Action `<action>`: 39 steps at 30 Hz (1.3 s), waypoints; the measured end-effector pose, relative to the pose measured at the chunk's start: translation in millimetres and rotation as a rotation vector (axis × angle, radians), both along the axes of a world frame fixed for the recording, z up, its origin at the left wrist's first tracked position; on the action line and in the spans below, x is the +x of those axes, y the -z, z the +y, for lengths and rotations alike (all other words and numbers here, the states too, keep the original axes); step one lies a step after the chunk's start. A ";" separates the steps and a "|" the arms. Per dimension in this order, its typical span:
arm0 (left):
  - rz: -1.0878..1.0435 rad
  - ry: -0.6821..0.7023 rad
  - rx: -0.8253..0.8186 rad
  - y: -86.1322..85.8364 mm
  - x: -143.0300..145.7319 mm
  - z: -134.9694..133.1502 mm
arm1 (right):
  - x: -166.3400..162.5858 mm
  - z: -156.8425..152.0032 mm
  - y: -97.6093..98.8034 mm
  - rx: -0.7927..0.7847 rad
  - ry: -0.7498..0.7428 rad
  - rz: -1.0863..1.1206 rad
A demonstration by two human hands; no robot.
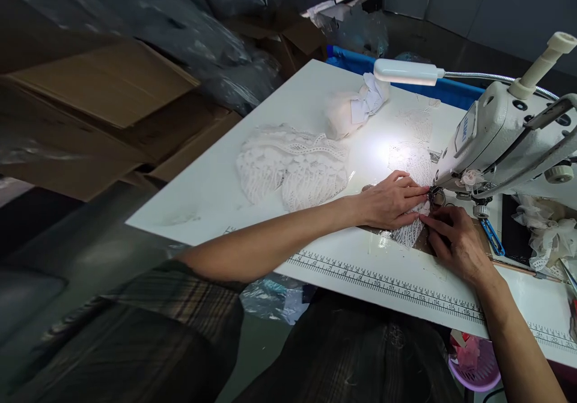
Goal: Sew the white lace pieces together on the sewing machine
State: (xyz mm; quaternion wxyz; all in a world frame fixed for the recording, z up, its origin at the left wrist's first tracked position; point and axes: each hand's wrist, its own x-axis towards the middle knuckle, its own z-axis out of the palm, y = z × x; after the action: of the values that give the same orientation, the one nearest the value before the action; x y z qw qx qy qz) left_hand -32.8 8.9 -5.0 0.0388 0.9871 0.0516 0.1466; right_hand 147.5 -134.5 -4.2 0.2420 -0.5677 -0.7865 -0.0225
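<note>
My left hand (391, 200) lies flat, fingers stretched out, pressing a piece of white lace (411, 164) onto the white table (211, 193) right by the presser foot (435, 197) of the white sewing machine (496, 139). Just in front of the foot, my right hand (453, 239) has its fingers bent and pinched on the near edge of the same lace. The lace runs under the needle and out behind it.
A heap of white lace pieces (291, 166) lies to the left and a white fabric bundle (354, 109) behind it under the lamp (406, 71). A ruler strip (406, 286) runs along the table's near edge. Blue snips (491, 236) lie to the right, cardboard boxes (103, 84) to the left.
</note>
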 end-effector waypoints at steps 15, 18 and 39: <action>-0.162 0.023 0.118 0.9 2.5 -8.1 | 1.4 1.8 -1.8 0.015 -0.003 -0.038; -0.158 0.056 0.057 0.2 2.4 -6.9 | 1.7 1.7 -4.4 -0.025 -0.007 -0.052; 0.023 -0.130 0.075 -2.5 6.0 -11.9 | 0.4 10.4 5.7 -0.009 0.171 -0.170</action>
State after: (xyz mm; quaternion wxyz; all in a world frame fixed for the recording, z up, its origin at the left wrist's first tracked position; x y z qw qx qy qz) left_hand -26.9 -3.0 -2.6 -0.0081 0.9841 0.1104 0.1390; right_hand 147.9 -124.1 -10.0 0.1688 -0.6298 -0.7531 -0.0877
